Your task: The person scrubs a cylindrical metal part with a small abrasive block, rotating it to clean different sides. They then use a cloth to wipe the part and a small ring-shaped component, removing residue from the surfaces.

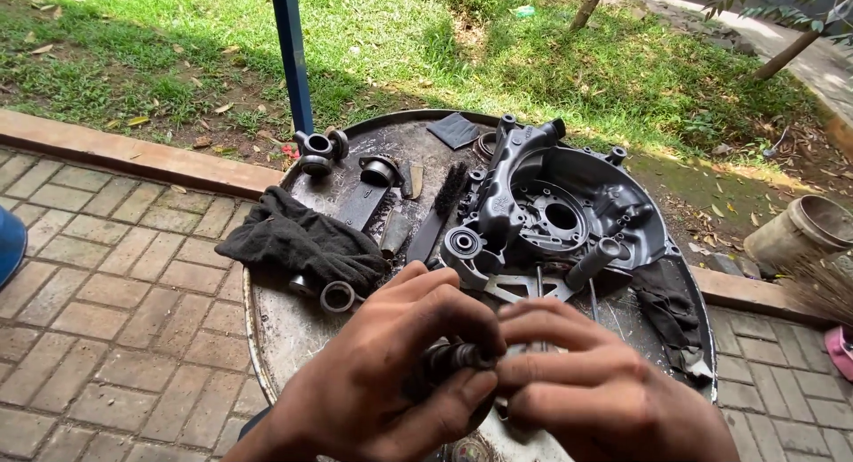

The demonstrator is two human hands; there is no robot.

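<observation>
Greasy left hand (391, 373) and right hand (595, 382) both pinch 1 small dark metal part (453, 357) above the round metal tabletop (284, 329).

You are working in open shade under bright daylight. Hard sun strikes the grass (551, 53) across the top and upper right of the frame, where the pavement corner washes out to near white. The round metal worktop (284, 329) shows soft, dull reflections without harsh glare. Your hands at the bottom centre look slightly soft, the fingertips smeared. Lines bend a little toward the frame's edges.
</observation>
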